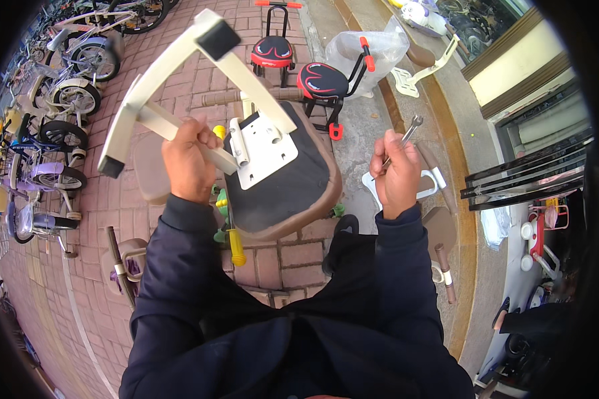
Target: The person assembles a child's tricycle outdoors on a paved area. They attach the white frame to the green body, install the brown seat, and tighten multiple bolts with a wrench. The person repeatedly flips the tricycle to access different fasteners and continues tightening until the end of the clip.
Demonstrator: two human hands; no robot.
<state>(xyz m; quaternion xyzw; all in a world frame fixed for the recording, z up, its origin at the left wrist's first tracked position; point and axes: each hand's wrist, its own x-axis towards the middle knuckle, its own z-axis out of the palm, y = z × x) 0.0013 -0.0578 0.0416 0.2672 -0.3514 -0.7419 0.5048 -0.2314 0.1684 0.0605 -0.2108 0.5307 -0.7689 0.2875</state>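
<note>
My left hand (pixel 190 159) is closed around the tube of a cream metal frame (pixel 160 118) with black end caps. That frame joins a white mounting plate (pixel 269 156), which lies on the dark underside of a brown-edged seat (pixel 283 203). Raised at the right, my right hand (pixel 399 166) grips a silver wrench (pixel 412 126), its open jaw pointing up and away from me. The wrench is apart from the frame. A brown bar (pixel 246 98) shows beyond the seat, and a yellow handle (pixel 236 247) pokes out below its left side.
Two black-and-red child seats (pixel 323 81) stand ahead on the paving. Rows of small bicycles (pixel 73 100) line the left. Stone steps (pixel 456 166) run along the right, with more brown seat parts (pixel 439 233) beside them. A person's dark-clothed leg (pixel 532 322) shows at the far right.
</note>
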